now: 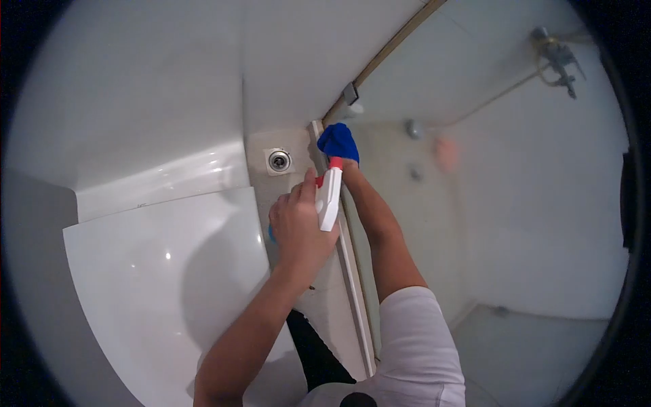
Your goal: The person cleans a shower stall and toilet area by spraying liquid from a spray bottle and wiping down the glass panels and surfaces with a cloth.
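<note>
My left hand [298,220] is wrapped round a spray bottle with a white and red trigger head [330,197]. Its index finger lies by the red trigger, and a bit of the blue body shows past the fingers. Farther forward, my right hand [349,163] has a bright blue cloth [338,140] over it, which hides nearly all its fingers. The cloth is at the foot of the glass shower panel [413,224], near the far end of the pale sill [354,292]. Whether it touches the glass or the sill is hard to tell.
A white toilet with its lid [156,278] down stands on the left. A square floor drain [279,161] lies ahead of it. A metal glass clamp [350,93] is on the far wall. Behind the glass hang a shower tap [559,61] and its hose.
</note>
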Demonstrator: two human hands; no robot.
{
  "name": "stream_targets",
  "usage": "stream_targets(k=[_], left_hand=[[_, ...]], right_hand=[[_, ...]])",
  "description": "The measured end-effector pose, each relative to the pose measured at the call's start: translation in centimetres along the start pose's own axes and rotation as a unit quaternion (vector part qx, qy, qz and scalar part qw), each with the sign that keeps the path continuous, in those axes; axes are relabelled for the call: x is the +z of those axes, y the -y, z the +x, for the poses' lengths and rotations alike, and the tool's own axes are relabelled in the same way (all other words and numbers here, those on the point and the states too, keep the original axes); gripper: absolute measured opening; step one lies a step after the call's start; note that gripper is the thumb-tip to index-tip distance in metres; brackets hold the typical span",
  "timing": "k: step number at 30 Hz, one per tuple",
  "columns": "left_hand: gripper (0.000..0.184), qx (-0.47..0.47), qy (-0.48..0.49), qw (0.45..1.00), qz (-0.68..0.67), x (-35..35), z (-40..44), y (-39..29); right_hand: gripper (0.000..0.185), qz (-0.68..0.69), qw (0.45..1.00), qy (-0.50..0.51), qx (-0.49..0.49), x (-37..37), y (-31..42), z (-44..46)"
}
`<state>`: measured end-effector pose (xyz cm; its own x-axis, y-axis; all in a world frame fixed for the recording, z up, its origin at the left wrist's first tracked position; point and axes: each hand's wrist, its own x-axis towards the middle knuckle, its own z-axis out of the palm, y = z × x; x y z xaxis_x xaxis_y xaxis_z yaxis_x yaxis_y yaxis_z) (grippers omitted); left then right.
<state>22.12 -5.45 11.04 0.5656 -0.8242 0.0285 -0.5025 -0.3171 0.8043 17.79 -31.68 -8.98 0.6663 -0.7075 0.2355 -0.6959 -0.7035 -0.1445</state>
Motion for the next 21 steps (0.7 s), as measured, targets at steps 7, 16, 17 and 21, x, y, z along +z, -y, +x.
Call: stream_targets(k=[7,16,17,21], left_hand=[[0.072,-0.021,0.060,0.998,0.020,0.3,-0.2,-0.2],[0.065,0.002,-0.025,0.999,0.044,0.6,0.1,-0.1],[0.065,0.004,-0.022,0.999,0.041,0.6,0.1,-0.1],[0.073,-0.034,0.005,0.998,0.057,0.5,0.2,-0.3]], right_hand=[[0.015,-0.159,0.957,-0.143,-0.196,-2.7,0.5,9.0],[0.020,0.060,0.991,0.104,0.052,7.8,-1.6,-4.0],[0.019,0.091,0.992,0.067,0.049,7.5,-1.8,-6.6],[0.017,0.156,0.986,-0.030,0.049,-1.6,0.1,-15.6]])
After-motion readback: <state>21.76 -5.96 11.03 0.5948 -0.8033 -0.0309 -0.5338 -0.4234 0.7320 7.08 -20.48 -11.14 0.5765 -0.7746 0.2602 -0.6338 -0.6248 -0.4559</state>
